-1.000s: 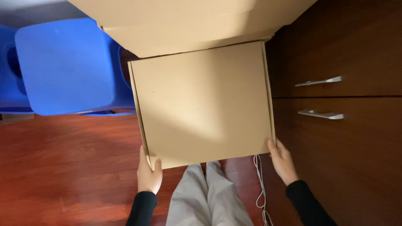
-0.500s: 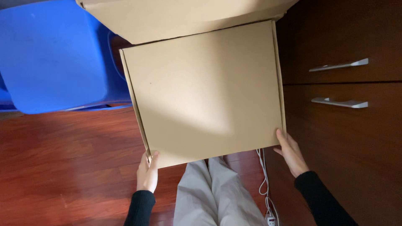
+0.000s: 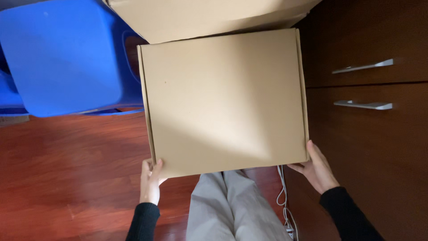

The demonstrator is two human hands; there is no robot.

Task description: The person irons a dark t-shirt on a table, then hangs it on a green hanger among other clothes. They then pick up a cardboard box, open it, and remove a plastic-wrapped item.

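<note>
Cardboard fills most of my view: a flat, closed cardboard box (image 3: 225,100) held level out in front of me, above my legs in pale trousers (image 3: 232,205). My left hand (image 3: 150,180) grips the near left corner, thumb lying on the top face and the fingers curled beneath the edge. My right hand (image 3: 317,168) clasps the near right corner, thumb up along the side wall, fingers tucked under the bottom (I cannot see them past the edge). Both sleeves are black.

The far edge of the box lies right against, or slightly beneath, a second, larger cardboard box (image 3: 205,15) at the top of the view; I cannot tell whether the two actually touch. To the left, a blue plastic chair (image 3: 67,58) stands on the reddish wooden floor (image 3: 67,178), its seat partly behind the held box's left edge. On the right is a dark wooden cabinet (image 3: 379,160) with two metal drawer handles (image 3: 363,85), one above the other. A white cable (image 3: 283,201) hangs in loops beside my right leg, between the trousers and the cabinet.
</note>
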